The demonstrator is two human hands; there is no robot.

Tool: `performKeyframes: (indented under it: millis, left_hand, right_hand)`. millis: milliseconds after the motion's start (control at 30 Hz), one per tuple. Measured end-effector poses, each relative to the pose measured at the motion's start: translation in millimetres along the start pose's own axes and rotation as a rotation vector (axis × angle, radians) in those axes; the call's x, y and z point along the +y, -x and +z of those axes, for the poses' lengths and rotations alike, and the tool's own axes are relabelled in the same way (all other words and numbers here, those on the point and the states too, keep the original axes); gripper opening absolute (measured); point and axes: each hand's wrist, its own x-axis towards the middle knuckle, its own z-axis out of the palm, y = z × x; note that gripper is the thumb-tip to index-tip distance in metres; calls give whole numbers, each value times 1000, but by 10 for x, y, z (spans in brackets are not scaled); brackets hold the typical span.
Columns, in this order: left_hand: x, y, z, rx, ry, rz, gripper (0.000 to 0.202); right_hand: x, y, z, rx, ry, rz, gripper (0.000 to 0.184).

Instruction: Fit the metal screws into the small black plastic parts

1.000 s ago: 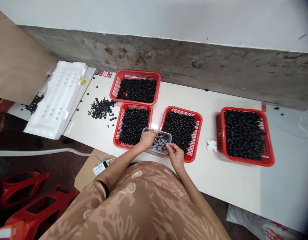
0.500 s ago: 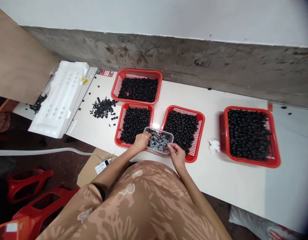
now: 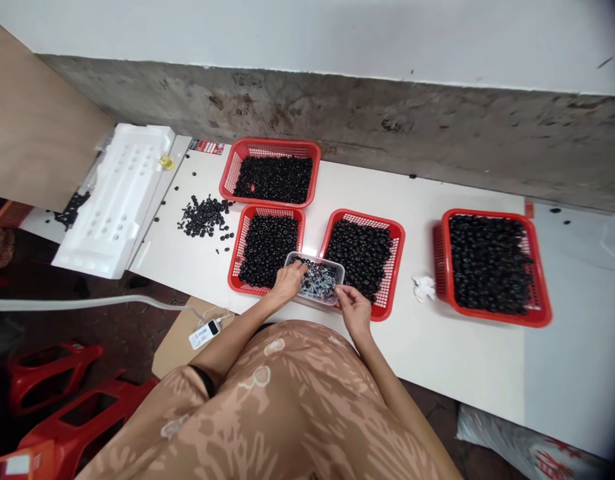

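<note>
A clear plastic container (image 3: 320,279) with small silvery metal pieces and some black ones sits between two red baskets, overlapping their near inner edges. My left hand (image 3: 288,281) reaches over its left rim, fingers drawn together at the pieces inside; what they pinch is hidden. With thumb and forefinger closed, my right hand (image 3: 356,310) grips the container's right rim. The left red basket (image 3: 233,277) and the right red basket (image 3: 387,303) are filled with black ring-like parts.
Another red basket (image 3: 227,175) of small black parts stands at the back. A fuller red basket (image 3: 542,313) is at the right, beside a crumpled white scrap (image 3: 424,288). Loose black parts (image 3: 203,217) lie left, near a white foam block (image 3: 114,200). Red stools (image 3: 87,420) stand below.
My left hand has shifted slightly within the left end of the container. My right hand stays at the right rim. The whole view has moved a little.
</note>
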Motion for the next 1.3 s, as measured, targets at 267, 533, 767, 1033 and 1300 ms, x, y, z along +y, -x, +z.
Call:
performKeyframes:
  millis: [267,533,767,1033,1300]
  left_hand:
    - [15,-35,92,-107,-7,20,27]
    - [-8,-4,77,2,33,-27,33]
    - [25,-45,170,-99,-4,102,27]
    - [67,-92,162,-132,10,65,23]
    - [-38,41,151,-32,218,-3,27]
  right_hand:
    - [-63,10,48,-20,20,-1,44]
    - [-29,6,16,5,24,-20,42]
    - [-46,0,38,-19,16,-12,42]
    - [-34,0,39,-21,5,-10,42]
    - [-19,0,35,-16,-4,7,42]
